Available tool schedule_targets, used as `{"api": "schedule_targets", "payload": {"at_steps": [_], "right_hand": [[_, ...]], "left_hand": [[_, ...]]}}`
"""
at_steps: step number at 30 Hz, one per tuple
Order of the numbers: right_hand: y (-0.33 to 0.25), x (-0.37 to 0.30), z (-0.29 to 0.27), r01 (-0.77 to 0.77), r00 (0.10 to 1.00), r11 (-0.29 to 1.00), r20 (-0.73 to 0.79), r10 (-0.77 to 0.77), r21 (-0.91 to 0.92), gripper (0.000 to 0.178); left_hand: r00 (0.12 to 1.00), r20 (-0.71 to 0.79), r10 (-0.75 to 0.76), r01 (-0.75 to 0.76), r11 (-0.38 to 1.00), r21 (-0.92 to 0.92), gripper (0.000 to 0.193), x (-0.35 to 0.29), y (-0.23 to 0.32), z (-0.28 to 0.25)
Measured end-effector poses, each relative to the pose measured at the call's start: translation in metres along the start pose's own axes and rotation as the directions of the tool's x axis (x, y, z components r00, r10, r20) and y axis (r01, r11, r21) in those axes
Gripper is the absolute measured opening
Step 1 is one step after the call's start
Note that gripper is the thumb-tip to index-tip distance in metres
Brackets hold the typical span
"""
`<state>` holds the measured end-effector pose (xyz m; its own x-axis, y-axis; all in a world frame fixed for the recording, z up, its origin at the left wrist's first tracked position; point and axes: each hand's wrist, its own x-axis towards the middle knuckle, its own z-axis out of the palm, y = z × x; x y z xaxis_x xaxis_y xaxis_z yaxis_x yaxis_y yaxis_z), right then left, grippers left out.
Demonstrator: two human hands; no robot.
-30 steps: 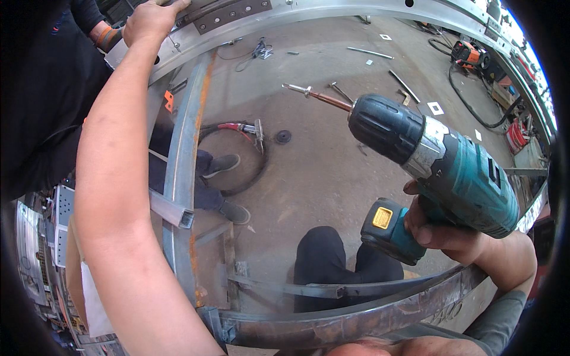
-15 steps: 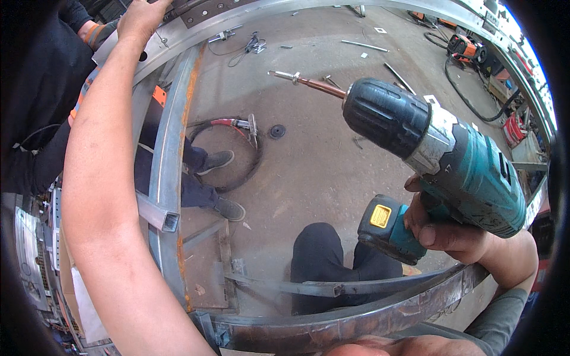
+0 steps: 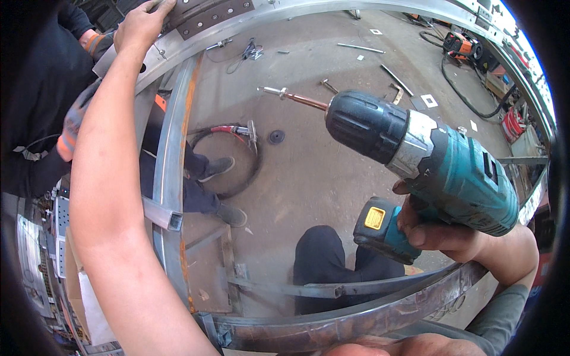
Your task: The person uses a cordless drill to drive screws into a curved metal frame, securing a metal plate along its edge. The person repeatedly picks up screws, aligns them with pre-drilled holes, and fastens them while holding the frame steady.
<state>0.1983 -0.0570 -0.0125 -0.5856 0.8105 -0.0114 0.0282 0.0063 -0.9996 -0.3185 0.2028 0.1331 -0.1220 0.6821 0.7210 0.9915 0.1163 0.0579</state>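
Note:
My right hand (image 3: 436,234) is wrapped round the grip of a teal and black cordless drill (image 3: 469,178), held up in front of me. From its black chuck a long coppery bit (image 3: 309,101) points left, with a silver self-drilling screw (image 3: 273,91) on its tip. My left arm reaches far up and left. There my left hand (image 3: 138,28) grips the end of a dark perforated metal plate (image 3: 214,16), which lies along a pale metal beam (image 3: 243,26). The picture's upper edge partly cuts off the left fingers.
A co-worker's gloved hand (image 3: 77,121) is close beside my left forearm. Rusty-edged steel bars (image 3: 172,136) and a curved brown beam (image 3: 332,332) frame the space around me. On the floor are an angle grinder (image 3: 250,135), metal strips and an orange welding machine (image 3: 460,44).
The drill has shifted slightly left and down in my right hand. My left hand stays by the plate, more of which now shows. The co-worker's gloved hand has come into view beside my forearm.

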Motion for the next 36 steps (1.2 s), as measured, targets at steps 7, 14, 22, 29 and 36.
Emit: {"api": "schedule_targets", "payload": {"at_steps": [7, 14, 22, 29, 36], "right_hand": [[0.001, 0.004, -0.004, 0.064, 0.995, 0.991, 0.079, -0.055, -0.114, 0.065], [0.003, 0.003, -0.002, 0.03, 0.999, 0.999, 0.045, -0.028, -0.039, 0.05], [-0.001, 0.009, 0.0, 0.146, 0.989, 0.989, 0.042, -0.145, -0.023, 0.05], [0.015, 0.008, 0.002, 0.349, 0.937, 0.901, 0.115, -0.33, -0.259, 0.037], [0.031, 0.031, 0.019, 0.269, 0.963, 0.931, -0.048, -0.266, 0.246, 0.041]], "left_hand": [[1.0, 0.008, -0.023, 0.023, 1.0, 0.005, 0.073, 0.0, 0.003, 0.0], [0.999, -0.018, -0.033, 0.033, 0.999, -0.012, 0.071, -0.005, 0.007, 0.002], [0.999, -0.018, -0.03, 0.03, 0.999, 0.019, 0.071, -0.007, 0.01, 0.001], [0.998, -0.041, 0.04, -0.039, 0.999, 0.032, 0.069, -0.005, -0.002, 0.025], [0.983, 0.036, 0.181, -0.182, 0.983, 0.019, 0.055, -0.002, -0.006, 0.018]]}}
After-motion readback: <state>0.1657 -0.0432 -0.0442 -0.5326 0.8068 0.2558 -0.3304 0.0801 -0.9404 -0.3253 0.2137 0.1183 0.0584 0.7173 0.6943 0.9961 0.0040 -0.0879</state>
